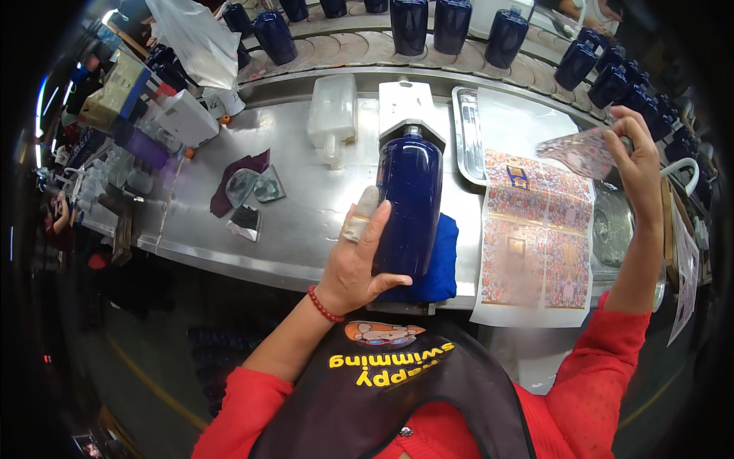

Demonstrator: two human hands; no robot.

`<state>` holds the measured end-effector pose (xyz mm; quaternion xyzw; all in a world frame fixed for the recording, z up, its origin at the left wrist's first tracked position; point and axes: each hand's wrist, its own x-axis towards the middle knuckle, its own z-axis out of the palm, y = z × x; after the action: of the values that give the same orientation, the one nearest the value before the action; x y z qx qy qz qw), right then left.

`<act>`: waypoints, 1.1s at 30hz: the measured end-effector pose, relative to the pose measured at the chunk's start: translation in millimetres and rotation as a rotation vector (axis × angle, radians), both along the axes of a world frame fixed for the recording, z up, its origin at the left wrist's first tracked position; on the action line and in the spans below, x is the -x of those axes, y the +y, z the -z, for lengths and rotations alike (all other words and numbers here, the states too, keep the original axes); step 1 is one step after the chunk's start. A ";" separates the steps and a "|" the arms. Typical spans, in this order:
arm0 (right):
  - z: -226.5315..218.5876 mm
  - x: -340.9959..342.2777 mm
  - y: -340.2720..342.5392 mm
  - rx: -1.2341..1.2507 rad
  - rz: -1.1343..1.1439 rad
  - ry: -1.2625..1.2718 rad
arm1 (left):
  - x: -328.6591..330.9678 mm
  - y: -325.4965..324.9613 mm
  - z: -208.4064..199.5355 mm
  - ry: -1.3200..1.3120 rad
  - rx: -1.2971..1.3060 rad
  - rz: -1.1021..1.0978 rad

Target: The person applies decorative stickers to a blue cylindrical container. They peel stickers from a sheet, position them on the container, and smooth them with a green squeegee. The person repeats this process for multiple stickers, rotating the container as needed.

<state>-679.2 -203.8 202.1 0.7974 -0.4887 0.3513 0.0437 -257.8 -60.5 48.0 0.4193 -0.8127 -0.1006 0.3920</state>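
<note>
A glossy dark blue bottle [413, 203] lies with its neck pointing away from me, its neck end in a grey notched holder [437, 138]. My left hand [358, 256] grips its left side and base, the thumb across the bottom end. White wrapping covers one of that hand's fingers. Raised at the right, my right hand [636, 149] pinches a colourful patterned film piece [579, 153], slightly blurred. Below it, a large printed sheet [535, 252] with the same kind of pattern lies over the bench edge. A folded blue cloth [445, 260] sits beside and under the bottle.
Behind the bench, a curved conveyor [336, 46] carries several blue bottles. A metal tray [468, 130] stands right of the holder, a clear bottle-shaped block [332, 115] left of it. Dark scraps and clear pieces [248, 187] lie at left. A white hose [682, 170] curves at right.
</note>
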 end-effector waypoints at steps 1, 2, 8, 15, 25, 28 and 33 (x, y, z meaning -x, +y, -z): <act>-7.5 -24.0 7.3 -0.001 -0.059 -0.026 | -3.3 1.3 5.2 0.014 -0.020 0.006; -13.3 -44.8 13.8 -0.020 -0.097 -0.074 | -6.5 2.4 8.9 0.033 -0.032 0.018; -30.3 -125.3 47.9 0.060 -0.346 0.040 | -13.6 -8.1 -26.8 0.182 -0.173 0.026; -35.5 -163.3 77.1 0.085 -0.547 0.043 | 19.7 -44.6 -123.4 0.290 -0.179 0.358; -31.5 -160.6 99.8 0.084 -0.542 0.004 | 36.3 -44.0 -132.8 0.390 -0.270 0.493; -30.6 -157.6 102.2 0.092 -0.523 -0.018 | 30.6 -38.1 -131.6 0.363 -0.411 0.494; -28.7 -153.8 111.5 0.137 -0.476 -0.020 | 21.2 -28.0 -137.6 0.267 -0.244 0.334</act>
<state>-525.4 -92.3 230.8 0.8817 -0.2626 0.3919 0.0090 -279.0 -88.5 185.6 0.3062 -0.7936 -0.3159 0.4204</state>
